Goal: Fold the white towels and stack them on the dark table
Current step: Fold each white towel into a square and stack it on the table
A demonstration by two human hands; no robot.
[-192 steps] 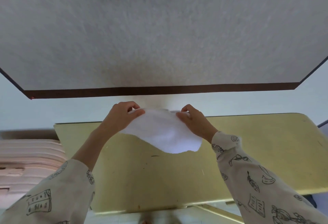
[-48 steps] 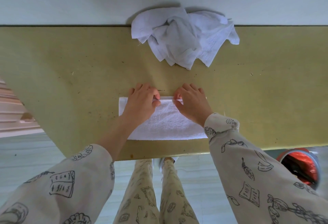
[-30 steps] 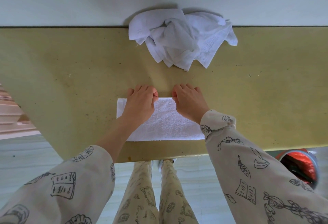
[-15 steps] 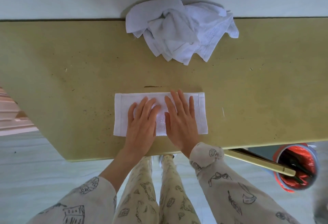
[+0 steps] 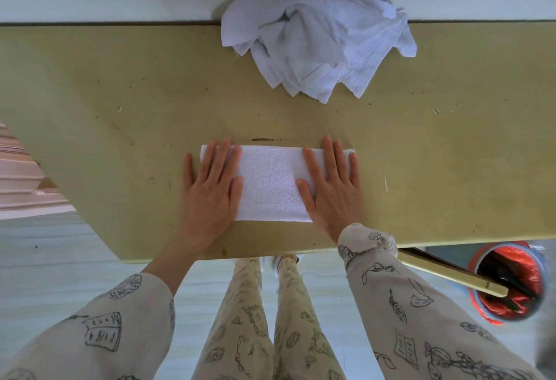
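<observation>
Both hands, left hand (image 5: 210, 190) and right hand (image 5: 332, 191), lie flat with fingers (image 5: 221, 158) spread, gripping nothing, smoothing the folded towel (image 5: 269, 182) on the bench (image 5: 120, 93); crumpled towels (image 5: 316, 39) wait at the far edge.

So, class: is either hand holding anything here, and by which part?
Nothing is gripped. Left hand and right hand lie flat, palms down, on the folded towel's two ends.

Folded towel (image 5: 269, 182): white terry strip, flat, long side left-right, near desk's (image 5: 90, 108) front edge. Unfolded towels (image 5: 316, 42): crumpled white heap at far edge, well apart.
</observation>
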